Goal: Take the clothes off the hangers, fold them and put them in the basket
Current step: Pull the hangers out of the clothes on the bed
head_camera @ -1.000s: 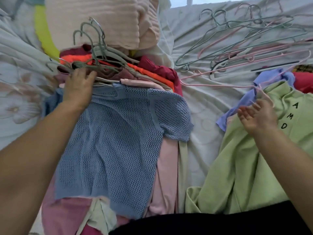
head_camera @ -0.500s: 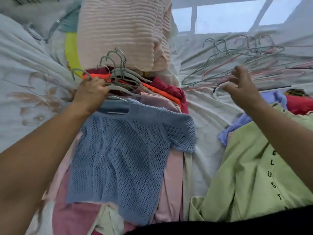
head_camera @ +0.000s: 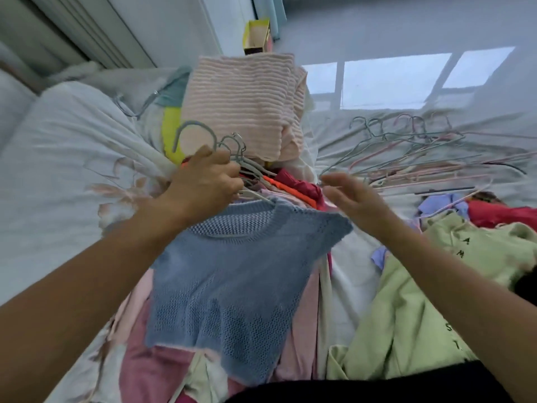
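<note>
A blue knit top [head_camera: 229, 292] hangs on a grey-green hanger [head_camera: 191, 132] above a pile of hung clothes [head_camera: 293, 184] on the bed. My left hand [head_camera: 203, 184] is shut on that hanger just under its hook and holds the top lifted off the pile. My right hand [head_camera: 357, 202] is open, fingers apart, beside the top's right shoulder, not touching it. No basket is in view.
Several bare hangers [head_camera: 412, 152] lie spread on the white sheet at the right. A light green shirt [head_camera: 430, 309], a lilac garment [head_camera: 438, 205] and a red one [head_camera: 499, 213] lie at the right. A folded pink striped knit [head_camera: 244, 103] sits behind the pile.
My left hand has raised the hanger with the blue top off the pile. My right hand has come in from the bare hangers toward the top's right shoulder. The camera has tilted up.
</note>
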